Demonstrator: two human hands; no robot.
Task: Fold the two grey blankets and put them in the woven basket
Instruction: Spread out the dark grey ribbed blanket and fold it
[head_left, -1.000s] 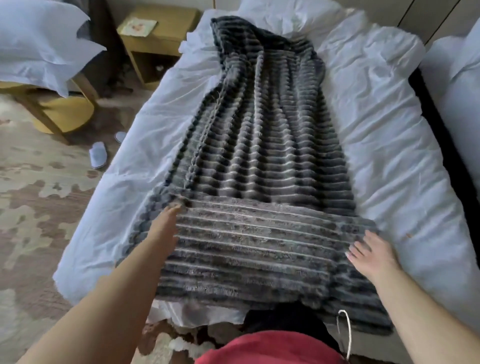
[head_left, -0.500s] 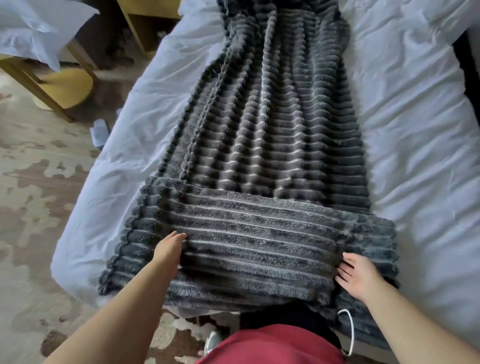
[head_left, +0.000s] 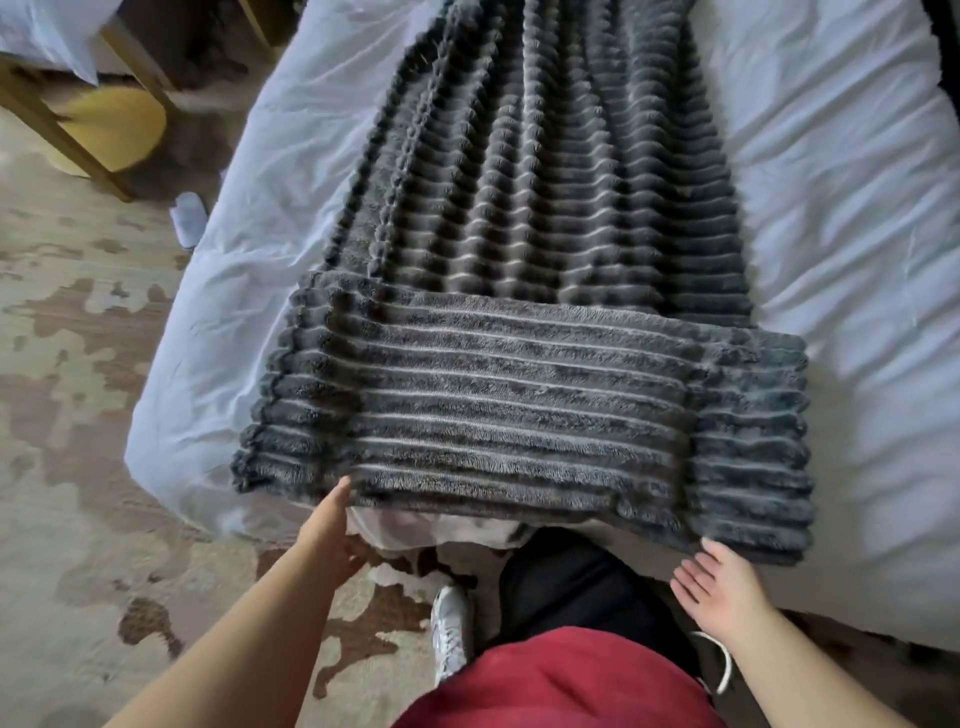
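A grey ribbed blanket (head_left: 519, 249) lies lengthwise down the white bed (head_left: 841, 208). Its near end is folded over into a flat band (head_left: 519, 410) at the foot of the bed. My left hand (head_left: 327, 535) is at the band's near left edge, fingertips touching the fabric, fingers straight. My right hand (head_left: 719, 592) hovers palm up with spread fingers just below the band's near right corner, holding nothing. Only one blanket shows, and no woven basket is in view.
A yellow wooden chair (head_left: 98, 124) stands on the patterned carpet (head_left: 83, 415) to the left of the bed. A white slipper (head_left: 188, 218) lies beside the bed. My white shoe (head_left: 451, 629) is on the floor by the bed's foot.
Both hands have slid back off the top of the folded band to its near edge. The view has tilted down and nearer, so the fold looks larger.
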